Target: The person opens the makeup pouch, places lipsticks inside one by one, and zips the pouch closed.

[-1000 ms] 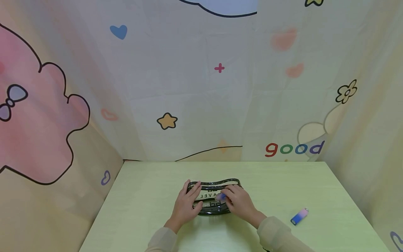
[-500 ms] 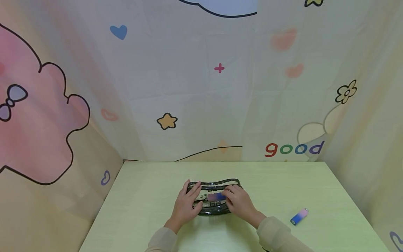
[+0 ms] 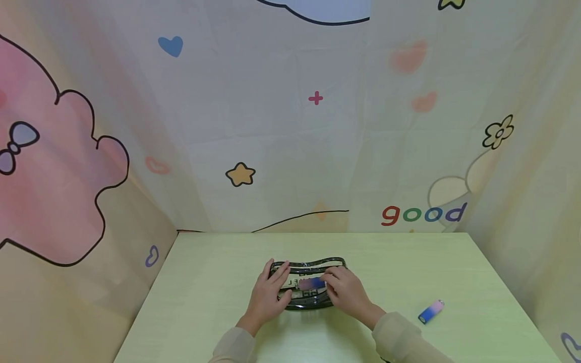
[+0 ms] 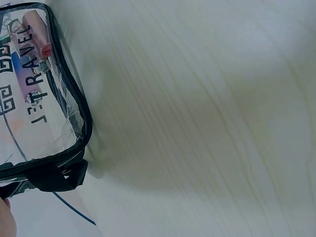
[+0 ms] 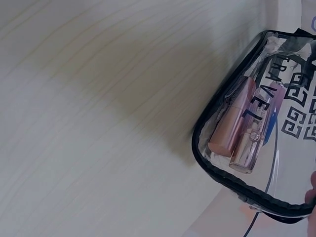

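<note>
A clear pouch (image 3: pixel 313 303) with black trim and dark lettering is held between both hands. My left hand (image 3: pixel 265 297) grips its left end, fingers along the far side and thumb at the near side. My right hand (image 3: pixel 347 292) holds the right end with curled fingers. Inside the pouch, a small pink-to-blue cylinder (image 3: pixel 311 283) lies beside the right fingertips. Through the film in the right wrist view show a pink tube (image 5: pixel 234 118), a clear-and-pink tube (image 5: pixel 247 150) and a purple-and-blue cylinder (image 5: pixel 273 116). Only fingertips (image 5: pixel 312 190) show there.
Another pink-to-blue cylinder (image 3: pixel 431 311) lies on the pale wood-grain table (image 3: pixel 204 282), right of the right hand. A printed curtain (image 3: pixel 290 151) hangs behind the table and along both sides.
The pink-to-blue cylinder, blurred at the right fingers a second ago, has shifted left within the pouch and now lies still, more of it showing. Both hands stay nearly in place.
</note>
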`<state>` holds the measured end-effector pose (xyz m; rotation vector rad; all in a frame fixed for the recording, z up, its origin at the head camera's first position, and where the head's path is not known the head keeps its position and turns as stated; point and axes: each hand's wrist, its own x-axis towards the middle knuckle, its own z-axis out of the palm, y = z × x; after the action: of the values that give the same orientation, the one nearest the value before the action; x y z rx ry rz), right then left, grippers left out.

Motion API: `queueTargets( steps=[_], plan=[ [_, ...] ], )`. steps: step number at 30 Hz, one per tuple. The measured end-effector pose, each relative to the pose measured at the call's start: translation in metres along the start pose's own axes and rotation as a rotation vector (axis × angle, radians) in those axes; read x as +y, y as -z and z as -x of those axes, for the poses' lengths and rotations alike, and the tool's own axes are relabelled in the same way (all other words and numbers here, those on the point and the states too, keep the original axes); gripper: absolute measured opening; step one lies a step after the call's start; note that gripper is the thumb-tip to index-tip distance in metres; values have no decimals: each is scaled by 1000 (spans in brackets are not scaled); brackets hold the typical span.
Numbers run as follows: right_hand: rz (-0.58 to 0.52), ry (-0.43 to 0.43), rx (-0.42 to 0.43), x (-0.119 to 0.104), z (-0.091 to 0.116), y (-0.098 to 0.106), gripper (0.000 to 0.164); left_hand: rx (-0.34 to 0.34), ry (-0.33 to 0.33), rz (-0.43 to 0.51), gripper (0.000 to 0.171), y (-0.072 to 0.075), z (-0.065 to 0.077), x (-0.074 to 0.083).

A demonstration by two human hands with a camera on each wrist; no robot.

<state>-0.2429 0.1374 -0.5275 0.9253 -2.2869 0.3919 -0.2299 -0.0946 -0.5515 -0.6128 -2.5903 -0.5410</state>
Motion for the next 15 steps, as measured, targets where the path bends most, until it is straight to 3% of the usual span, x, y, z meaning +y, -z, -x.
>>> queueTargets(
  steps=[7,10,15],
  plan=[
    [-16,8,58,8,4,6,11,0,1,-9,52,-1,0,0],
    [-23,25,104,13,6,9,19,-3,4,-9,52,-1,0,-1],
    [-24,14,144,21,11,15,18,0,2,-8,52,-2,0,-1]
  ],
)
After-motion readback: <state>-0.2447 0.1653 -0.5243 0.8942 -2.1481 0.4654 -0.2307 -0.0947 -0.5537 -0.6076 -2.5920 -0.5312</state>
